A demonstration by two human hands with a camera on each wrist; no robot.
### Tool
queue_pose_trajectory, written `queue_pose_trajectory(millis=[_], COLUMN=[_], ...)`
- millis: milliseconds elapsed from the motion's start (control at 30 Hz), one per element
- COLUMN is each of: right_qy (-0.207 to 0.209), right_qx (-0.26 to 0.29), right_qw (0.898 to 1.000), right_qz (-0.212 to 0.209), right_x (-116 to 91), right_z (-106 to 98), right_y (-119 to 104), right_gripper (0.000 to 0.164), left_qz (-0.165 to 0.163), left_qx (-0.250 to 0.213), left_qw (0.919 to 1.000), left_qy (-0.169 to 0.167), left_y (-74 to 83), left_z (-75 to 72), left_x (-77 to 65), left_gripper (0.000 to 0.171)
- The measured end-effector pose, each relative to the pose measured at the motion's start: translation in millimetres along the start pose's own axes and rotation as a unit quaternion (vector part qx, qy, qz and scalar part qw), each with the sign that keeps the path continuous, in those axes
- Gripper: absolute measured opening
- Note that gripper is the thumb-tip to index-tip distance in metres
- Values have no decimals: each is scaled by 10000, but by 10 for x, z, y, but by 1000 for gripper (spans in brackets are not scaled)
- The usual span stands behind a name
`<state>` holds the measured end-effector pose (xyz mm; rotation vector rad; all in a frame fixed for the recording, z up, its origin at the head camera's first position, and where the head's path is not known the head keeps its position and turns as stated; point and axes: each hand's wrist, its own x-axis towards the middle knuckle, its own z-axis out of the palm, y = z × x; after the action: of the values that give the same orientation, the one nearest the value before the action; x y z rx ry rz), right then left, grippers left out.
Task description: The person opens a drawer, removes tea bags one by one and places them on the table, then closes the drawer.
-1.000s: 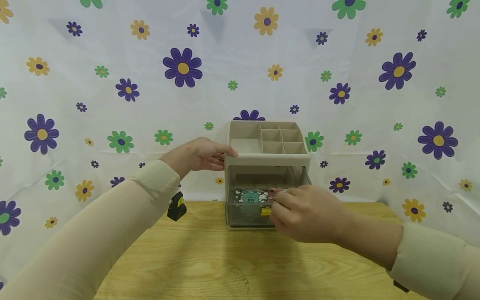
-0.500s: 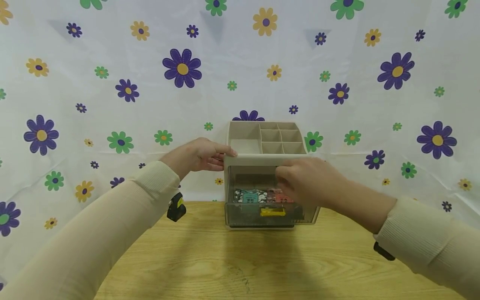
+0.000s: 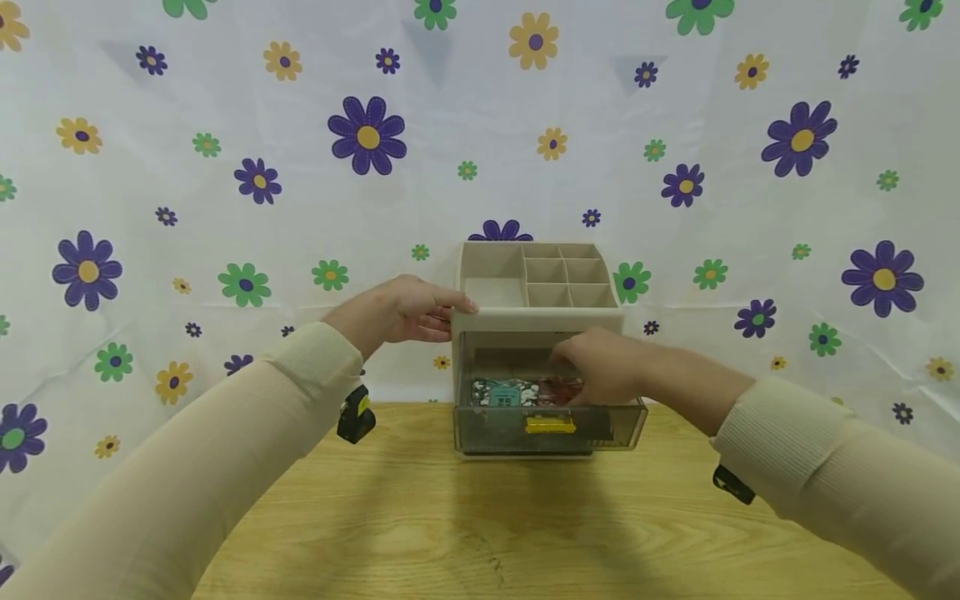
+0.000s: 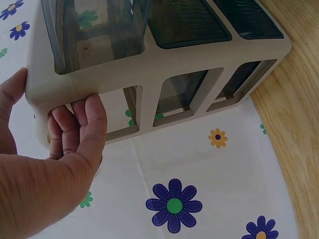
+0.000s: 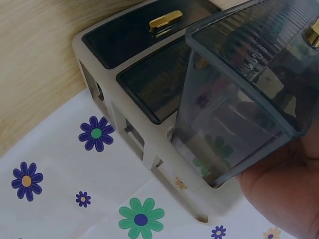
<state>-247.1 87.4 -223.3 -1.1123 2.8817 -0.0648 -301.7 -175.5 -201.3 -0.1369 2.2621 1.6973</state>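
A beige desktop organizer (image 3: 536, 320) stands against the backdrop with its clear grey top drawer (image 3: 495, 429) pulled out. My left hand (image 3: 408, 308) grips the organizer's upper left corner; in the left wrist view its fingers (image 4: 92, 117) curl into the side opening. Inside the drawer lie a patterned packet with a turquoise label (image 3: 504, 394) and a red packet (image 3: 555, 390). My right hand (image 3: 607, 367) reaches over the drawer's front, thumb and forefinger apart above the red packet. In the right wrist view the drawer wall partly hides this hand (image 5: 284, 191).
A gold handle (image 3: 550, 425) sits on the drawer's front. Below are two more dark drawers, the middle one (image 5: 154, 79) and the bottom one (image 5: 129, 37), both pushed in. The organizer's top has open compartments (image 3: 566, 271). A wooden table (image 3: 420, 517) meets the flowered cloth (image 3: 225, 208) behind.
My right hand has left the drawer's front by the handle, risen over its rim and moved down into the drawer. The left hand stays on the organizer's corner.
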Motion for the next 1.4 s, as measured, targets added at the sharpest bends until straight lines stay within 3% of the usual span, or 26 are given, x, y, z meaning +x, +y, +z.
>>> queue_pose_trajectory(millis=[267,900,1400], right_qy=[-285,-84,94], right_qx=[-72,-102,217], right_qw=[9995,9990,9991], right_qz=[-121,-435,-339], right_x=[72,19,-15], right_z=[25,-59,-153], right_y=[0,41,73], right_gripper=[25,32,32], left_qz=[19,17,43], left_qx=[-59,21,25], left_qw=[10000,10000,10000], left_qy=[-12,-34,-24], left_y=[-2,4,-11], left_z=[0,-3,-5], left_x=[-18,-13,-8], left_gripper=[60,61,60])
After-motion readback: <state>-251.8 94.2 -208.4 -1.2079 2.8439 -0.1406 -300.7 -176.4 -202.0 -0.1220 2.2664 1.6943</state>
